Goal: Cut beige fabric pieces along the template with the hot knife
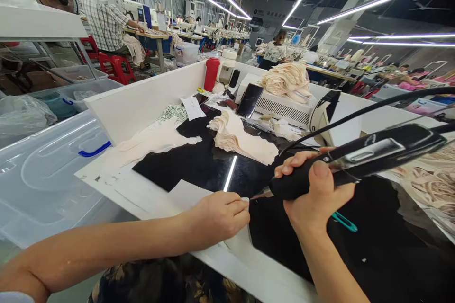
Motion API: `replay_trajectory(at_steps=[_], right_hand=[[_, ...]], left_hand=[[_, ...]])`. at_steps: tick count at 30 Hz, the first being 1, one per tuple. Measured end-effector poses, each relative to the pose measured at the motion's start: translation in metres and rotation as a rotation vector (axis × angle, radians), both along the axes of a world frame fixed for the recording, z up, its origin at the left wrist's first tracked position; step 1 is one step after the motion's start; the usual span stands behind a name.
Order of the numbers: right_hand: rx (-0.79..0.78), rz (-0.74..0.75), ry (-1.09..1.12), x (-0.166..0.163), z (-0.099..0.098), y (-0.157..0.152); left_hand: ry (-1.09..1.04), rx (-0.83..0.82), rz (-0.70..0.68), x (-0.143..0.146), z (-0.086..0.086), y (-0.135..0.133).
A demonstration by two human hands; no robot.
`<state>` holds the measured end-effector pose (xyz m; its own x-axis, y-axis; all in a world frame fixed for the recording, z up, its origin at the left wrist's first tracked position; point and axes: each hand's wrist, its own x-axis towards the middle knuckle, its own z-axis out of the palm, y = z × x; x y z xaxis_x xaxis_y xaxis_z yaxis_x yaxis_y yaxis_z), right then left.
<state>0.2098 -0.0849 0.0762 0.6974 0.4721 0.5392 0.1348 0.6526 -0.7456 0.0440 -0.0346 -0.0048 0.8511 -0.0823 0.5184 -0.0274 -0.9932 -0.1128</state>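
My right hand is wrapped round a black handheld cutting tool whose metal tip points left and down at the black glossy work surface. A black cable runs from the tool up to the right. My left hand is closed in a pinch right at the tip, pressing something small and pale that I cannot make out. A stack of cream fabric pieces lies just beyond the hands, and a flat cream piece lies to the left.
A white partition borders the table. Behind stand a red bottle, a phone, a white box topped with fabric, and teal clippers. Clear plastic bins sit left. Other people work at sewing stations beyond.
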Motion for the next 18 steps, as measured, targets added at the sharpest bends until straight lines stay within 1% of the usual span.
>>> replay_trajectory(at_steps=[7,18], right_hand=[[-0.019,0.012,-0.001,-0.0029,-0.0053,0.0019],[-0.009,0.006,0.002,-0.004,-0.005,0.0052]], left_hand=[[-0.023,0.041,0.01,0.0005,-0.0007,-0.0007],[-0.036,0.051,0.009,-0.0008,0.0013,-0.0013]])
